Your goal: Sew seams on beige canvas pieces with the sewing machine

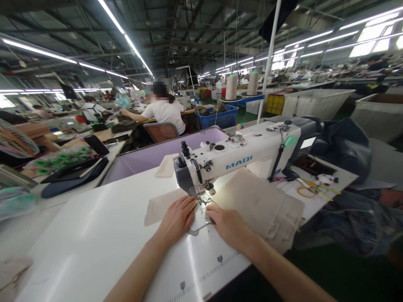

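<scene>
A white sewing machine [261,144] stands on the table, its lamp lighting the needle and presser foot [205,199]. My left hand [178,218] lies flat, fingers stretched toward the foot, over the edge of a beige fabric piece [157,206]. Just right of the needle, my right hand [227,222] has its fingers curled and pressed together at the metal needle plate [199,220]. What those fingertips hold, if anything, is hidden. A stack of beige fabric panels [261,205] lies under the machine arm, beside my right forearm.
Another beige piece [165,166] lies behind the machine head. A purple-lined bin [141,161] borders the table's far side. Scissors with yellow handles [307,189] lie at right. Thread cones [231,87] stand behind. A co-worker in white [166,113] sits ahead.
</scene>
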### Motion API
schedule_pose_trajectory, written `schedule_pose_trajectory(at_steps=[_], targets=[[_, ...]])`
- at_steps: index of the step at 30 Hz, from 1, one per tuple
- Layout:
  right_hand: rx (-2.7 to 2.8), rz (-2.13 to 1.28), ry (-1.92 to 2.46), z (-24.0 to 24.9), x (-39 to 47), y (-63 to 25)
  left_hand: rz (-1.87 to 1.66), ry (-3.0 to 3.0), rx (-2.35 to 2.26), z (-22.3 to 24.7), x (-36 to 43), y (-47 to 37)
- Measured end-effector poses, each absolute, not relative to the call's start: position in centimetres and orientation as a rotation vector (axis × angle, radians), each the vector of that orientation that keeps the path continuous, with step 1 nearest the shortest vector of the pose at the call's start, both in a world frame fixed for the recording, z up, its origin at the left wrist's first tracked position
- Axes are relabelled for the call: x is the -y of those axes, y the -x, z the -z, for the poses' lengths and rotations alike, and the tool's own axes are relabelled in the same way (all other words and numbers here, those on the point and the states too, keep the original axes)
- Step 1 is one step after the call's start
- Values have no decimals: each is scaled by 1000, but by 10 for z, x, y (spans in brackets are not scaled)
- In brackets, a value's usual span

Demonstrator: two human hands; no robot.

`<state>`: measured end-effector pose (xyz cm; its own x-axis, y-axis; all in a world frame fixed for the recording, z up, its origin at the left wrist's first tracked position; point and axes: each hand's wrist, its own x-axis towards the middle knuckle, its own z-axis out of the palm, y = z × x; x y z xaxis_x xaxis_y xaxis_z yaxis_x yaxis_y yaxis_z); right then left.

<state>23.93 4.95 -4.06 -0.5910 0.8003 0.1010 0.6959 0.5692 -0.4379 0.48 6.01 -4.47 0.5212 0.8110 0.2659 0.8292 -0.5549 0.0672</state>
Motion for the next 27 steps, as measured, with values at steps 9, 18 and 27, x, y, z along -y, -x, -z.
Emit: schedule_pose_trajectory(at_steps=[9,18,27], targets=[[2494,-523,1227,41,-49,-238,338,2589,1552,43,-57,-9],[2448,-617,1194,39,-43,-238,391,2766,1751,25,-35,-26],[2511,-617,1257,37,-35,-239,417,2656,1631,42,-28,-39]])
